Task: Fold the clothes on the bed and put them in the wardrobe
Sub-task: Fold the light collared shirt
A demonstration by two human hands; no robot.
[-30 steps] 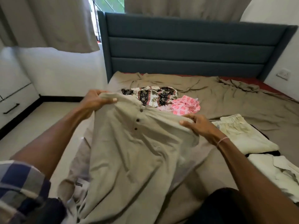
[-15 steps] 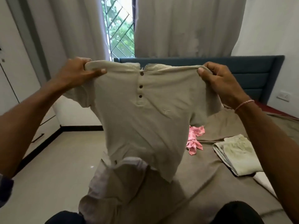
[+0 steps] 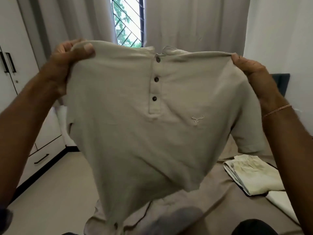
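Up it goes: the beige three-button shirt (image 3: 144, 133) is hanging in the air, front towards us, over the near edge of the bed (image 3: 211, 209). The left hand (image 3: 67, 65) has one shoulder bunched, with the thumb pressed across the front and the fingers curled round behind. The right hand (image 3: 254, 73) pinches the other shoulder. The thumb sits on top of the seam, but the fingers are hidden behind the cloth, so I can't tell how deep that bite goes. The top edge is pulled taut between the two, and the hem is dangling low.

Now, the dangers. That right-hand pinch looks like the thinner hold. If it slips as the shirt swings down, one shoulder drops and the whole thing lands in a heap. The sheet under the hem is rumpled, so cloth laid onto those ridges would pick up creases and fold crooked. The right sleeve hangs free, while the left one is lost behind the body. If it's trapped underneath, it'll make a lumpy fold.

Watch the folded cream garment (image 3: 254, 175) too, on the bed to the right with another pale piece (image 3: 284, 206) nearer us. A careless spread that way would drag the stack apart. The wardrobe (image 3: 15, 48) waits far left, doors closed.
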